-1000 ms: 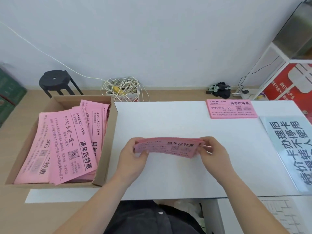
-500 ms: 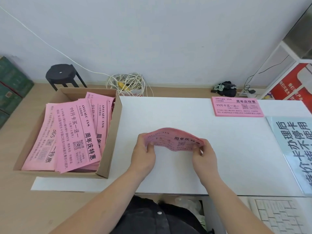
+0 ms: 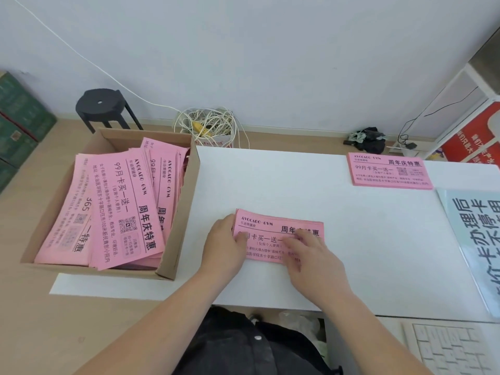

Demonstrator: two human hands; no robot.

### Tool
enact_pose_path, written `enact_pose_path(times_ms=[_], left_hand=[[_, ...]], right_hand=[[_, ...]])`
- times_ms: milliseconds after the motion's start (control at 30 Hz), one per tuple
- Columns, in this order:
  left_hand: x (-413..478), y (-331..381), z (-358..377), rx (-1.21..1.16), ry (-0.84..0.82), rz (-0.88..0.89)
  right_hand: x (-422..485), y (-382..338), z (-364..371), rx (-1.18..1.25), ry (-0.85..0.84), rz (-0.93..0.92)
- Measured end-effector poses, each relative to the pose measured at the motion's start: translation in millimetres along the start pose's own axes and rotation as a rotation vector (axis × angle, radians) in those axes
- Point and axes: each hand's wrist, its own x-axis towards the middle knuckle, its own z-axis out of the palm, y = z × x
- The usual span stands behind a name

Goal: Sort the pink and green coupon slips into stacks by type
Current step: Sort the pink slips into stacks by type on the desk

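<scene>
A bundle of pink coupon slips (image 3: pixel 273 226) lies flat on the white table (image 3: pixel 378 239), printed side up. My left hand (image 3: pixel 224 247) grips its left edge, thumb on top. My right hand (image 3: pixel 311 253) lies flat over its right half with fingers spread, hiding that part. A neat stack of pink slips (image 3: pixel 389 171) sits at the table's far right. A cardboard box (image 3: pixel 178 212) left of the table holds several loose pink slips (image 3: pixel 121 207). No green slip shows.
A pale blue printed sheet (image 3: pixel 476 239) covers the table's right edge. A white keyboard (image 3: pixel 449 347) is at the near right. On the floor behind are a black stool (image 3: pixel 100 104), a tangle of white cables (image 3: pixel 211 125) and green boxes (image 3: pixel 19 123).
The pink bundle, held bowed above the table by both hands, now lies flat on the table. My right hand has shifted from its right edge onto its top.
</scene>
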Motion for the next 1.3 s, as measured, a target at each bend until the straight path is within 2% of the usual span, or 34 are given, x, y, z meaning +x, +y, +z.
enact_pose_path(times_ms=[67,167,367,467,533,600,667,800,933,1033,1300], left_hand=[[-9,-2,-1,0.020,-0.010,0.032],[-28,-6,0,0.007,-0.038,0.064],[-49,-1,2,-0.301,-0.020,0.016],[-49,2,9,-0.157,-0.050,0.181],[-47,4,15,-0.100,-0.028,0.218],[-45,10,15,-0.192,0.008,0.065],[-40,15,12,-0.383,0.010,-0.121],[-33,20,3,-0.636,-0.072,-0.308],[-25,9,-9,-0.714,0.053,-0.471],[-22,-2,-14,-0.691,0.097,-0.498],[-27,2,-20,-0.562,0.021,-0.344]], right_hand=[[-5,-4,9,-0.016,-0.053,0.003],[4,-6,2,0.034,-0.038,0.066],[13,-17,-16,0.066,-0.146,0.109],[17,-23,-16,0.094,-0.166,0.141],[17,-24,-12,0.082,-0.151,0.145],[16,-24,-10,0.093,-0.144,0.147],[15,-22,-10,0.100,-0.144,0.145],[15,-17,-8,0.121,-0.094,0.151],[18,-11,-9,0.154,-0.086,0.154],[19,-6,-10,0.168,-0.082,0.150],[17,-12,-13,0.167,-0.119,0.134]])
